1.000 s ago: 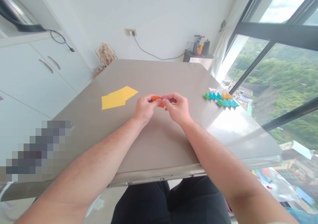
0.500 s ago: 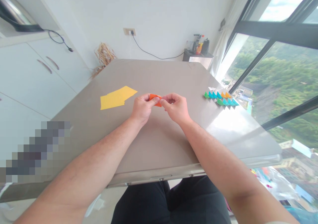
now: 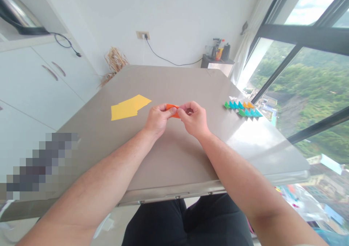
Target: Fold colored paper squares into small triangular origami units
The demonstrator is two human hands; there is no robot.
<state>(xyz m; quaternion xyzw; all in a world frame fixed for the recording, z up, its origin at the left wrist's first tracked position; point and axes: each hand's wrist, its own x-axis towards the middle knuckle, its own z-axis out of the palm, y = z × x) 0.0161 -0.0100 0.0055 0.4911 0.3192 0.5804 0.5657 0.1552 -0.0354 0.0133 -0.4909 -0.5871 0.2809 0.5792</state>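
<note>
A small folded piece of orange paper is held above the middle of the table, between my two hands. My left hand pinches its left part, thumb on top. The thumb and fingertips of my right hand grip its right edge, hiding that end. Yellow paper sheets lie overlapping on the table to the left of my left hand. Off to the right, several small folded paper boats in green, blue and orange stand in two rows.
The grey table reaches back towards a white wall. A small dark cabinet with bottles on it stands behind its far right corner. Along the right runs a large window. A blurred-out object lies at the left edge.
Both hands still hold the orange paper, nearly in the same place. The fingers have shifted slightly along it. The yellow sheets and the boats stay where they were.
</note>
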